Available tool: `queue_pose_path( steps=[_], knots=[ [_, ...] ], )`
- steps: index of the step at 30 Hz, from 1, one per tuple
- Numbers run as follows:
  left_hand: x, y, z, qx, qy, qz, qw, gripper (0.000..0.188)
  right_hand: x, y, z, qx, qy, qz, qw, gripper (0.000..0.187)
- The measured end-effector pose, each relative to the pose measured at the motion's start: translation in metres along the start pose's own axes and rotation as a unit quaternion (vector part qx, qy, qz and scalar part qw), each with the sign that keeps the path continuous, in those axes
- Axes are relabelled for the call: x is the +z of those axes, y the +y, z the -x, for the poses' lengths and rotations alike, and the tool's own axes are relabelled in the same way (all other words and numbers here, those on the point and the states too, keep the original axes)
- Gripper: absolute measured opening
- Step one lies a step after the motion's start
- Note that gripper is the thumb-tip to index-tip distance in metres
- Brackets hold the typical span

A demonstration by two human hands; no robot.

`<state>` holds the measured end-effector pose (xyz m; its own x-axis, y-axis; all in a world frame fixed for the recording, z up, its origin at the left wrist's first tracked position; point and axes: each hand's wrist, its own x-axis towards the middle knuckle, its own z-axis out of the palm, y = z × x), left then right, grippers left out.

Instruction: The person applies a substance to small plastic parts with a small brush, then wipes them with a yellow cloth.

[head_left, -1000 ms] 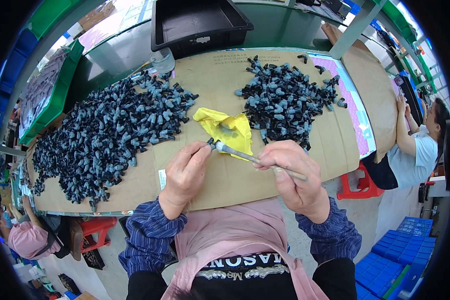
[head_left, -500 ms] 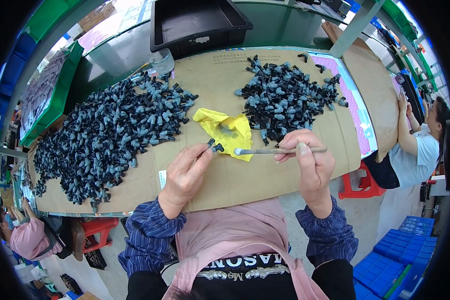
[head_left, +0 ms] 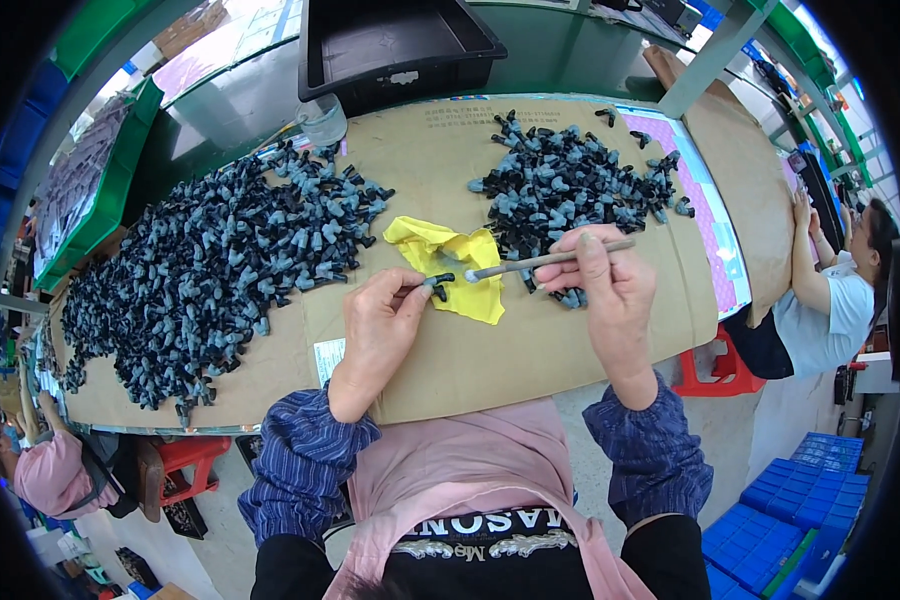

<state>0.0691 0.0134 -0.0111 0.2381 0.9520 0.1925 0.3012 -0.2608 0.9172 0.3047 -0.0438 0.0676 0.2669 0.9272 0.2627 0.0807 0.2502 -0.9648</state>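
Note:
My left hand (head_left: 382,318) pinches a small black and grey moulded figure piece (head_left: 441,287) between thumb and fingertips, over the near edge of a yellow sheet (head_left: 480,300). The sheet is crumpled and has a dark smudge in its middle. Closed around a thin paintbrush (head_left: 530,262), my right hand (head_left: 615,300) points the pale tip left. That tip hovers over the sheet, a short gap from the piece. Left of the sheet spreads a large heap of similar pieces (head_left: 230,250). A smaller heap (head_left: 570,180) lies beyond my right hand.
Cardboard (head_left: 530,360) covers the table. At the back stand a black bin (head_left: 400,60) and a clear plastic cup (head_left: 322,120). A green-edged tray (head_left: 100,200) is at far left. People sit at both sides, near red stools (head_left: 720,365).
My right hand has risen and shifted slightly left, tilting the brush tip downward. My left hand has moved slightly right and up, and the piece has turned in its fingers.

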Motion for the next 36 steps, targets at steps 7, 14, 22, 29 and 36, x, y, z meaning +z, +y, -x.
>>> queue_pose_path(
  steps=[7,14,22,29,36],
  knots=[
    [0.0,-0.002,0.0,0.042,0.037,-0.082,0.995,0.008,0.028,0.02,-0.009,-0.084,-0.064,0.121,0.987,0.018],
    [-0.004,0.009,0.002,0.044,0.071,-0.06,0.995,0.009,0.033,0.005,-0.007,-0.141,-0.092,0.196,0.966,0.008],
    [-0.011,0.01,-0.008,0.172,0.109,-0.114,0.972,0.015,0.029,-0.005,-0.005,-0.185,-0.158,0.25,0.937,0.016],
    [-0.016,0.003,-0.003,0.335,0.055,-0.188,0.922,0.027,0.02,-0.004,0.009,-0.172,-0.193,0.259,0.93,0.02],
    [-0.02,0.004,-0.003,0.4,0.024,-0.197,0.895,0.029,0.014,-0.002,0.014,-0.196,-0.205,0.257,0.924,0.025]
  ],
)
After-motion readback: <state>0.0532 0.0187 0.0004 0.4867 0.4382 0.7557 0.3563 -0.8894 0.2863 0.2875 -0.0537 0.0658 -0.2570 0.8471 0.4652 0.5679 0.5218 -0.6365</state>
